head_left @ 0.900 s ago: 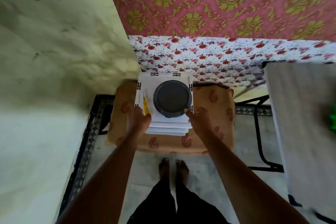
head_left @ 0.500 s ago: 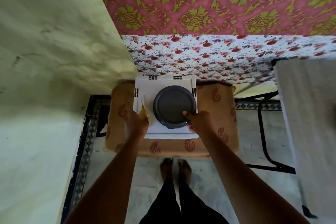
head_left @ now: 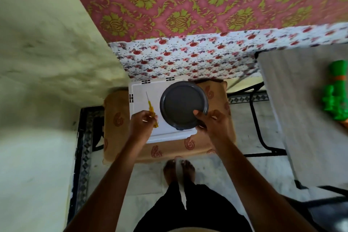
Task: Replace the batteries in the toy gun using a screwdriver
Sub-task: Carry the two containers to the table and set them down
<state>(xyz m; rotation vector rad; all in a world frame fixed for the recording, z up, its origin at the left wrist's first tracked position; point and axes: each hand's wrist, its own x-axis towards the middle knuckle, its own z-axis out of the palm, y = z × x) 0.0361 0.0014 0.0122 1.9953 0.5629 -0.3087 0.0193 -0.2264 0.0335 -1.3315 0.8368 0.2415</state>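
A yellow-handled screwdriver [head_left: 150,107] lies on a white tray lid [head_left: 140,96], its thin shaft pointing away from me. My left hand [head_left: 141,126] has its fingers closed around the handle's near end. A dark grey round plate [head_left: 182,104] sits on the same tray; my right hand [head_left: 211,124] grips its near right rim with the thumb on top. The green toy gun [head_left: 337,98] lies on a grey table [head_left: 301,118] at the far right, partly cut off by the frame edge. No batteries are in view.
The white tray rests on a tan cushioned stool [head_left: 188,149] against a floral cloth [head_left: 188,56]. A pale wall [head_left: 47,62] stands close on the left. The table's black metal legs [head_left: 258,128] stand right of the stool. My bare feet [head_left: 178,169] are on the marble floor.
My left hand has closed on the screwdriver handle, and the right hand has taken the plate's rim. The plate has shifted right on the tray. The view swung right, showing the green toy gun.
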